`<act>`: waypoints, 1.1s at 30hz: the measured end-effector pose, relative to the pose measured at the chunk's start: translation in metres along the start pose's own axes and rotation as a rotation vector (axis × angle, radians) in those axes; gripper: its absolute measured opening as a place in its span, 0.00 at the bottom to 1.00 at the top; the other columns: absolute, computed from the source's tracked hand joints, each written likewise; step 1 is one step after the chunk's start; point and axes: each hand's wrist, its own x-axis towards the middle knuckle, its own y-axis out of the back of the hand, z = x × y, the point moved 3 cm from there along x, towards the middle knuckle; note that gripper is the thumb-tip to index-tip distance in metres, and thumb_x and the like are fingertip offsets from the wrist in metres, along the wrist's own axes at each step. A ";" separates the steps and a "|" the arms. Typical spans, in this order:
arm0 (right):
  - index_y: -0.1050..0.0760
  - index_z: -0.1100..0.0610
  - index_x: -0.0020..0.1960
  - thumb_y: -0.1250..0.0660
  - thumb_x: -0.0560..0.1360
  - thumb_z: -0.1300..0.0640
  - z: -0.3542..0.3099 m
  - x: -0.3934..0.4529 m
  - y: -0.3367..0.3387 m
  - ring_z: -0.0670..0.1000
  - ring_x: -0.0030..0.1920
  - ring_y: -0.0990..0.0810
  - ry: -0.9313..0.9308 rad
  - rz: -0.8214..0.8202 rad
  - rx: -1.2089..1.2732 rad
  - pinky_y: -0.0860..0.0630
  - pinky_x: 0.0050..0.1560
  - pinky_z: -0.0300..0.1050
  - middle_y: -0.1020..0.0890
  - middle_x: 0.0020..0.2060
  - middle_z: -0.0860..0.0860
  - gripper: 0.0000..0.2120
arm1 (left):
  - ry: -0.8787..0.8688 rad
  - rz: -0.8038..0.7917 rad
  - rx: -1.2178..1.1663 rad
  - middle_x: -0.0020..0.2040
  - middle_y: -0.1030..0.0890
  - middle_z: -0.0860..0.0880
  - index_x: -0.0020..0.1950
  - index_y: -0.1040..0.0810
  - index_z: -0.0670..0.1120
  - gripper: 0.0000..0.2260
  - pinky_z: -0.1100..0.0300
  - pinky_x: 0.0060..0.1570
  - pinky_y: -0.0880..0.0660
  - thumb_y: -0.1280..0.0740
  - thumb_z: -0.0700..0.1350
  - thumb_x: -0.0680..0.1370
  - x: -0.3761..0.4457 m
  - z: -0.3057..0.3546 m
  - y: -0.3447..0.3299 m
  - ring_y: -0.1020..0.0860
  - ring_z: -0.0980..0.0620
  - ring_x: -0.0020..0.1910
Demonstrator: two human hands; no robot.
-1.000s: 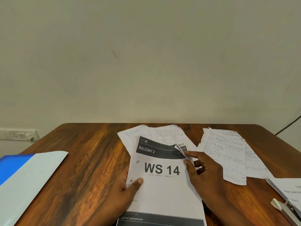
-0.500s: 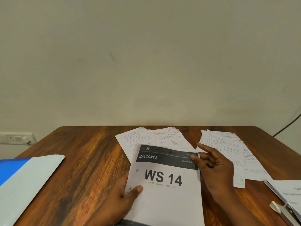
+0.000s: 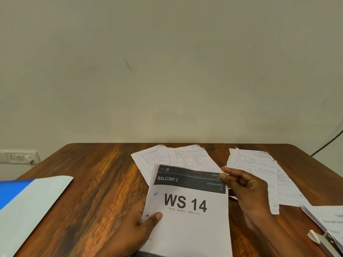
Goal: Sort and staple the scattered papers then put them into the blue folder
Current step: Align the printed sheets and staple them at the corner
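A printed stack headed "BALCONY 2 / WS 14" (image 3: 187, 216) lies in front of me on the wooden table (image 3: 96, 182). My left hand (image 3: 133, 230) grips its left edge, thumb on top. At the stack's top right corner my right hand (image 3: 245, 190) pinches the paper with its fingertips. Handwritten sheets (image 3: 178, 158) lie behind the stack, and another handwritten pile (image 3: 259, 169) sits to the right. The blue folder (image 3: 11, 190) is at the left edge, with a pale sheet (image 3: 33, 206) over it. A stapler (image 3: 323, 242) lies at the bottom right.
More printed papers (image 3: 332, 219) sit at the right edge beside the stapler. A wall socket (image 3: 16, 156) is behind the table on the left, and a dark cable (image 3: 328, 143) runs down the wall on the right. Bare wood shows between the folder and the stack.
My right hand let the lifted top corner of the stack fall flat, rose briefly, then came back to pinch that corner. My left hand kept its grip.
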 end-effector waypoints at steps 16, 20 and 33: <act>0.16 0.67 0.48 0.22 0.65 0.65 0.003 0.014 0.017 0.60 0.41 0.12 -0.274 -0.117 0.104 0.14 0.38 0.49 0.13 0.46 0.65 0.13 | 0.066 -0.039 -0.076 0.53 0.11 0.49 0.65 0.24 0.45 0.11 0.55 0.46 0.15 0.35 0.37 0.83 0.002 -0.002 0.002 0.12 0.46 0.52; 0.17 0.68 0.48 0.22 0.64 0.64 0.004 0.016 0.019 0.63 0.47 0.14 -0.296 -0.142 0.113 0.13 0.43 0.51 0.13 0.47 0.66 0.14 | 0.057 -0.055 -0.054 0.55 0.12 0.47 0.66 0.24 0.44 0.11 0.50 0.49 0.15 0.35 0.37 0.83 0.003 -0.004 0.002 0.13 0.44 0.53; 0.18 0.67 0.49 0.22 0.71 0.68 0.011 0.012 0.019 0.63 0.47 0.12 -0.218 -0.110 -0.005 0.15 0.40 0.49 0.12 0.45 0.62 0.09 | 0.042 -0.040 -0.032 0.55 0.12 0.46 0.67 0.24 0.44 0.13 0.55 0.43 0.15 0.34 0.38 0.83 0.009 -0.013 0.003 0.13 0.45 0.52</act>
